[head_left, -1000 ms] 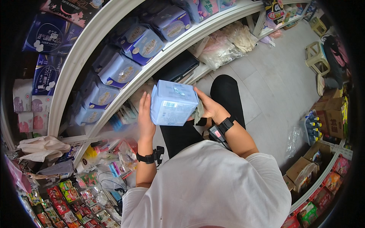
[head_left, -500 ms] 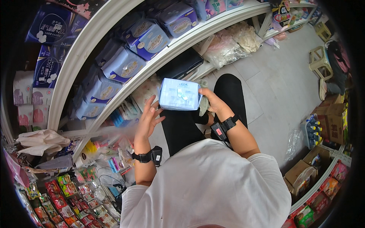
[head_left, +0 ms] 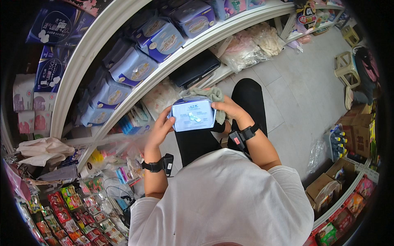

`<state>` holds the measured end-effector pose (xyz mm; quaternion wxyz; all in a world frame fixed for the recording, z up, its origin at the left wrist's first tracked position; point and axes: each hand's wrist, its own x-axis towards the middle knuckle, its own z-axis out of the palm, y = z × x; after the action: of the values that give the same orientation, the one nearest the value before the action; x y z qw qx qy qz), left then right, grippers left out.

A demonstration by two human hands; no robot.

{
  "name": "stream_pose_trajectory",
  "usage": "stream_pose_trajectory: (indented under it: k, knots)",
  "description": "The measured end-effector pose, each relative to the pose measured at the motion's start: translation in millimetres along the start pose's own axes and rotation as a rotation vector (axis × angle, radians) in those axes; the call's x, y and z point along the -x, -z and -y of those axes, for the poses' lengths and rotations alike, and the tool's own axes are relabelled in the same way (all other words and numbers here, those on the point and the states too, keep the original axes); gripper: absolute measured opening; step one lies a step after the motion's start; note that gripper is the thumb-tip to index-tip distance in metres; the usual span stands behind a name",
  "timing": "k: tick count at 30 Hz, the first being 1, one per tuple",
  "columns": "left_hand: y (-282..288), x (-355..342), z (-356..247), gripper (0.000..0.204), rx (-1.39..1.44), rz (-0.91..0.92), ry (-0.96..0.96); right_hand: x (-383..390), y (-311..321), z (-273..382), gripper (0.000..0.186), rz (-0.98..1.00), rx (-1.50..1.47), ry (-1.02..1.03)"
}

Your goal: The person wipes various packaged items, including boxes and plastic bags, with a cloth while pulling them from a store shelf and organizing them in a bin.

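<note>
A light blue pack of sanitary pads (head_left: 193, 116) is held in front of my lap, its printed broad side facing up. My left hand (head_left: 162, 126) grips its left end, thumb on the near face. At the other end my right hand (head_left: 230, 108) closes on the pack's right edge. A grey-green cloth (head_left: 211, 94) is bunched behind the pack and against my right hand; part of it hangs below the fingers. Similar blue packs (head_left: 133, 69) stand in a row on the white shelf (head_left: 172, 60) ahead and to the left.
Under the shelf lie a dark flat case (head_left: 195, 69) and plastic-wrapped goods (head_left: 244, 51). Snack packets (head_left: 69, 213) hang at lower left. On the right are stools (head_left: 346, 67), bottles (head_left: 337, 141) and cardboard boxes (head_left: 324, 188) on the grey tiled floor (head_left: 293, 94).
My left hand has gone from spread and apart to gripping the pack's left end. The pack has tipped and come slightly nearer to me. More of the cloth shows behind it.
</note>
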<state>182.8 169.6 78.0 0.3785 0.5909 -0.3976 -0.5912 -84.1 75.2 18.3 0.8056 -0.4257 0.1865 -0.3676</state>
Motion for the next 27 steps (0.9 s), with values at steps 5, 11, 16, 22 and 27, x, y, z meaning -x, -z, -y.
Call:
stream_pose_trajectory:
  k: [5, 11, 16, 22, 27]
  knots:
    - [7.3, -1.5, -0.4, 0.051, -0.385, 0.039, -0.138, -5.1, 3.2, -7.3, 0.070, -0.015, 0.123, -0.012]
    - [-1.6, -7.2, 11.1, 0.048, -0.204, -0.135, -0.062, -11.5, -2.3, -0.8, 0.058, -0.027, 0.517, 0.307]
    - [0.3, -14.9, 19.0, 0.047, 0.215, -0.163, 0.134, -9.6, -20.8, 8.5, 0.057, 0.038, 0.617, 0.312]
    - [-3.7, -6.5, 13.0, 0.045, -0.358, -0.270, -0.056, -12.5, -12.5, 0.7, 0.064, 0.076, 0.772, 0.150]
    - [-11.4, -14.9, 19.5, 0.047, -0.763, -0.334, -0.384, -15.5, -44.0, -6.0, 0.068, 0.005, 1.025, 0.145]
